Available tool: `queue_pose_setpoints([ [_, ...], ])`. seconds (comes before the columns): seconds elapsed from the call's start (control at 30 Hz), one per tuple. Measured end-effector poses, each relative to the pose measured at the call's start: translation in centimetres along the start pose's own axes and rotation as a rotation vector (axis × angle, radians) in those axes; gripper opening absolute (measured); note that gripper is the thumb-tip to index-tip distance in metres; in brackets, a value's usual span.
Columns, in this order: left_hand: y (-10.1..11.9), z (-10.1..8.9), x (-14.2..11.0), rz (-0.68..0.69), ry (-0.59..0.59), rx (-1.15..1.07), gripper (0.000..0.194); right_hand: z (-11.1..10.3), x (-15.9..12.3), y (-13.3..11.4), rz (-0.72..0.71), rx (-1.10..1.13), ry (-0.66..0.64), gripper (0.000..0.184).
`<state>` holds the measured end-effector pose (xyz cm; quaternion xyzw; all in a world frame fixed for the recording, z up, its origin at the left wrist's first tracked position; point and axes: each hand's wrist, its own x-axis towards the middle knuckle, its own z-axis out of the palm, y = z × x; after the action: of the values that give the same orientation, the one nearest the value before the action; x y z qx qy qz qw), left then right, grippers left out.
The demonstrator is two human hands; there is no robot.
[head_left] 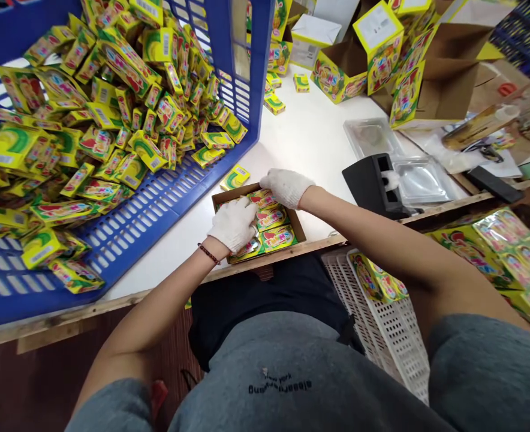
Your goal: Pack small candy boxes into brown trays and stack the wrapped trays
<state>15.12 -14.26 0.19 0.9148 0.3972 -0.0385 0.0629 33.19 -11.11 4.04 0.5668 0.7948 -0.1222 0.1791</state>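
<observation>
Head camera shows my left gloved hand (233, 225) pressed onto yellow packets (276, 238) inside a cardboard tray (297, 225), and my right gloved hand (286, 187) at the tray's far edge; I can't tell whether either grips. Just left of them sits a blue plastic crate (157, 204) heaped with more packets (125, 114).

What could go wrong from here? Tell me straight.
The brown cardboard tray sits right at the white table's wooden front edge, so a knock could tip it off. The white-gloved left hand presses on the yellow packets, which might crush them. The loose yellow packet beside the blue plastic crate could get missed.
</observation>
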Motion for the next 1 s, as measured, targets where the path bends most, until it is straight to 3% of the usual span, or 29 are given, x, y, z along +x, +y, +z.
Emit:
queue_pose_setpoints([
  [0.2, 1.1, 0.2, 3.3, 0.296, 0.086, 0.001, 0.051, 1.5, 0.4, 3.4, 0.052, 0.037, 0.204, 0.046],
  [0.33, 1.8, 1.6, 4.9, 0.267, -0.001, 0.038, 0.055, 1.8, 1.0, 3.7, 0.066, 0.072, 0.043, 0.045],
  [0.43, 2.0, 2.8, 4.8, 0.256, -0.102, 0.048, 0.06, 1.7, 1.0, 3.2, 0.071, 0.056, 0.034, 0.045],
  [0.53, 2.0, 2.7, 4.2, 0.245, -0.128, 0.013, 0.071, 2.0, 0.8, 3.1, 0.069, 0.057, 0.049, 0.044],
  [0.63, 1.1, 0.9, 4.3, 0.265, -0.142, -0.135, 0.046, 2.7, 0.8, 3.5, 0.082, 0.141, 0.1, 0.044],
  [0.7, -0.2, -0.7, 5.0, 0.16, -0.023, -0.237, 0.036, 3.2, 0.9, 3.8, 0.086, 0.226, 0.137, 0.044],
  [0.77, -2.0, -2.1, 6.4, -0.074, 0.121, -0.248, 0.035, 3.6, 1.1, 4.0, 0.088, 0.272, 0.163, 0.044],
  [0.8, -3.1, -2.5, 7.3, -0.192, 0.126, -0.228, 0.033, 3.7, 1.2, 4.1, 0.087, 0.276, 0.17, 0.044],
  [0.87, -4.9, -2.6, 9.3, -0.357, 0.005, -0.196, 0.034, 3.8, 1.4, 4.1, 0.084, 0.271, 0.175, 0.043],
  [0.93, -6.2, -2.0, 11.2, -0.422, -0.122, -0.211, 0.045, 3.9, 1.6, 4.1, 0.082, 0.272, 0.17, 0.042],
  [1.0, -7.0, -1.3, 12.4, -0.436, -0.12, -0.252, 0.048, 4.3, 1.7, 4.2, 0.08, 0.288, 0.165, 0.043],
])
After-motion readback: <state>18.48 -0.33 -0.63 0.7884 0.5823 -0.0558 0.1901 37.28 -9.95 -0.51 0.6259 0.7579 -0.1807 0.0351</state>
